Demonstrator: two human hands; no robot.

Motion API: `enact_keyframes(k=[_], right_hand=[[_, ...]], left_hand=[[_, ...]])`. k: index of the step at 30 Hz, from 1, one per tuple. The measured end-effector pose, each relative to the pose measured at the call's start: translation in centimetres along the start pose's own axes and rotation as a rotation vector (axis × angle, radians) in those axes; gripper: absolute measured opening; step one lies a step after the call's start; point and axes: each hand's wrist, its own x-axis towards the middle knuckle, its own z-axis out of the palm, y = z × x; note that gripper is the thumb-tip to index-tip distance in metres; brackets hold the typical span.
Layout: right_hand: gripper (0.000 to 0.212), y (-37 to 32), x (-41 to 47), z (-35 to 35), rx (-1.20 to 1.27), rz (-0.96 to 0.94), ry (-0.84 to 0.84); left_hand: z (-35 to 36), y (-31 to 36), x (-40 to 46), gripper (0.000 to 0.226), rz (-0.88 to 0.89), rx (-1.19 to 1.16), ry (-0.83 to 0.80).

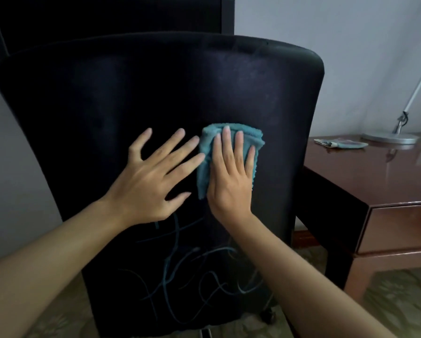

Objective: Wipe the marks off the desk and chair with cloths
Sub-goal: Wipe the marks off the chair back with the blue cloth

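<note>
Right hand (230,174): flat, fingers together, pressing folded teal microfibre cloth (205,152) on black padded chair back (131,93). Left hand (153,176): spread, empty, bracing. Risk: pale blue scribbled marks (199,272) nearer, below, could be missed; castored chair may roll.

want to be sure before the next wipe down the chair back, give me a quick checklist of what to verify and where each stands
1. Cloth under the wiping hand: ok. The right hand lies flat on the folded blue cloth.
2. Chair steadied: ok. The left hand is spread flat on the chair back.
3. Marks left to wipe: not ok. Pale scribbles remain below both hands.
4. Path down to the marks: ok. Nothing lies between cloth and scribbles.
5. Cloth clean enough: cannot tell. Its wiping face is hidden.
6. Desk marks: cannot tell. Its glossy top shows only reflections.
</note>
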Motion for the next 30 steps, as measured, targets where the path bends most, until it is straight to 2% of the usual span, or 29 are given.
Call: enact_keyframes(k=[3, 6, 8, 11, 14, 17, 19, 23, 25, 27, 30], right_hand=[[0.05, -1.1, -2.0, 0.7, -0.013, -0.066, -0.067], [0.062, -1.3, -9.6, 1.1, -0.125, -0.413, -0.306], [0.068, -1.1, -12.3, 0.8, -0.218, -0.533, -0.417], [0.066, -1.9, -9.3, 0.4, -0.215, -0.541, -0.423], [0.058, -4.0, -2.5, -0.1, -0.065, -0.354, -0.251], [0.055, -6.0, 2.6, 0.6, -0.042, -0.187, -0.097], [0.058, -6.8, 1.3, 1.3, -0.072, -0.229, -0.12], [0.069, -6.0, -9.4, 1.0, -0.231, -0.645, -0.458], [0.068, -5.1, -10.3, 0.9, -0.281, -0.754, -0.524], [0.066, -5.5, -7.4, 1.3, -0.271, -0.711, -0.444], [0.058, -7.8, -1.7, 2.0, -0.161, -0.474, -0.295]], left_hand=[[-0.7, -1.6, -2.6, 0.072, -0.016, 0.075, 0.02], [-1.2, -2.0, -5.4, 0.071, -0.022, 0.129, -0.024], [-1.4, -1.9, -6.8, 0.07, -0.025, 0.14, -0.06], [-1.7, -2.0, -7.8, 0.068, -0.051, 0.129, -0.093], [-1.7, -1.8, -8.2, 0.066, -0.143, 0.09, -0.07], [-2.0, -1.6, -8.7, 0.061, -0.223, 0.071, -0.064], [-2.2, -1.6, -9.5, 0.058, -0.261, 0.065, -0.071], [-2.5, -1.3, -11.8, 0.057, -0.287, 0.029, -0.128], [-2.7, -1.2, -13.2, 0.057, -0.27, 0.028, -0.171], [-2.7, -1.1, -14.1, 0.056, -0.289, 0.031, -0.183], [-2.7, -0.8, -15.3, 0.051, -0.364, 0.034, -0.135]])
